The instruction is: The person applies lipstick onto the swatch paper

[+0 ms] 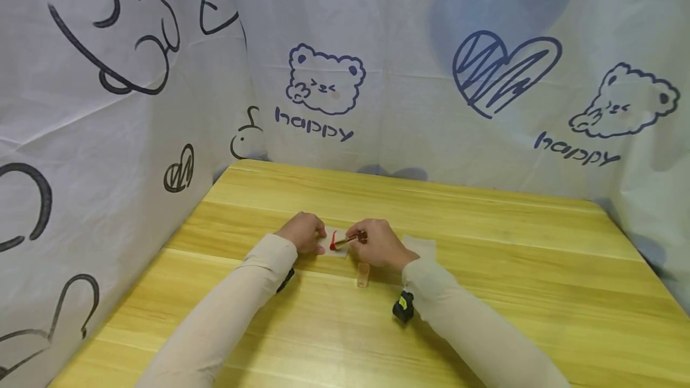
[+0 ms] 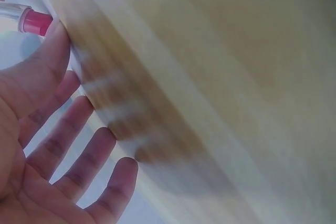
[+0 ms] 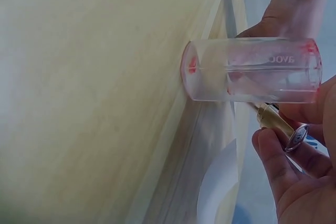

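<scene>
In the head view my right hand (image 1: 380, 244) holds a lipstick (image 1: 347, 241) with a gold-coloured case, its red end down on a small white sheet of paper (image 1: 342, 235). A red line (image 1: 333, 236) runs on that sheet. My left hand (image 1: 304, 233) touches the sheet's left edge, its fingers loosely extended in the left wrist view. There the red lipstick bullet (image 2: 38, 23) shows beside the thumb. Upright on the table near my right hand stands a clear lipstick cap (image 1: 363, 275); red smears mark this cap (image 3: 252, 72) in the right wrist view.
Another white sheet (image 1: 423, 246) lies right of my right hand, partly hidden by the wrist. The wood-patterned table (image 1: 334, 328) meets white drawn-on curtains (image 1: 388, 106) at the back and sides. Dark wrist devices (image 1: 403, 306) sit below both sleeves.
</scene>
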{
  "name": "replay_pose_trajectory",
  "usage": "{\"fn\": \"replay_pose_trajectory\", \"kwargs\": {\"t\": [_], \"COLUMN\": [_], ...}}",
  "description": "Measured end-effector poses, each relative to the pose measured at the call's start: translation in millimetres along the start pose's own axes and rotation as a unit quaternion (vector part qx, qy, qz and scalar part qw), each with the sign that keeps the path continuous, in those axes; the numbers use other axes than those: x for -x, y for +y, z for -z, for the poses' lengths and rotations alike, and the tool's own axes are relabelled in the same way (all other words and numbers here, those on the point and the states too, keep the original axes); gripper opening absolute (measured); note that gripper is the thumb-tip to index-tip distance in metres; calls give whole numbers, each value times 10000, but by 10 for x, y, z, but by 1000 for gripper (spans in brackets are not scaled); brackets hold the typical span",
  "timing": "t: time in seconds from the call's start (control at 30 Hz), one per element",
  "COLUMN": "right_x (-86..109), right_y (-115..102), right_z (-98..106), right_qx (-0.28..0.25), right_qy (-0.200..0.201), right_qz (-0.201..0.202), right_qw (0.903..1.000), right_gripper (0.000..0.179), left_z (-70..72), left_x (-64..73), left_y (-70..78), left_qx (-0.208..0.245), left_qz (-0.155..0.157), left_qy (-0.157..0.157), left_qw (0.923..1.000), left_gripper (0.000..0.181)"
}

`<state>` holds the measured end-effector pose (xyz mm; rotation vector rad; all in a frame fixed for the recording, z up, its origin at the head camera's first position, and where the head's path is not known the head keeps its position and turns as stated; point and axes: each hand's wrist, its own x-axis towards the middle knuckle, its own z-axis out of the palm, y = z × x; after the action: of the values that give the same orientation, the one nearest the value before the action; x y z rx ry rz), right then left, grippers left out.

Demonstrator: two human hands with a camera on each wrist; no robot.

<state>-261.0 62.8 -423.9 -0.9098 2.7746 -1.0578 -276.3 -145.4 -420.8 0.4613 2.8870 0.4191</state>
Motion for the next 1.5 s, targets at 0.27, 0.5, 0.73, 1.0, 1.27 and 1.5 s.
{"fn": "replay_pose_trajectory", "kwargs": {"t": [0.27, 0.5, 0.73, 1.0, 1.27, 1.5], "right_x": [13, 55, 68, 77, 68, 72], "right_y": [0, -52, -63, -78, -73, -83], "right_z": [0, 20, 29, 41, 50, 69], "right_qx": [29, 33, 183, 229, 181, 29], "right_qy": [-70, -106, -197, -243, -257, -193], "right_qz": [169, 251, 238, 215, 176, 41], "right_qw": [9998, 9996, 9994, 9992, 9994, 9998], "right_gripper": [14, 14, 15, 16, 16, 13], "left_z": [0, 1, 0, 2, -1, -3], "left_x": [-6, -1, 5, 13, 13, 10], "left_y": [-5, -8, -1, 10, 4, 9], "left_qx": [30, 0, 47, 59, 96, 121], "left_qz": [-62, -86, -51, -42, -26, 62], "left_qy": [54, 100, 102, 88, 88, 23], "left_qw": [10000, 9999, 9999, 9999, 9999, 9999], "left_gripper": [31, 32, 32, 32, 31, 32]}}
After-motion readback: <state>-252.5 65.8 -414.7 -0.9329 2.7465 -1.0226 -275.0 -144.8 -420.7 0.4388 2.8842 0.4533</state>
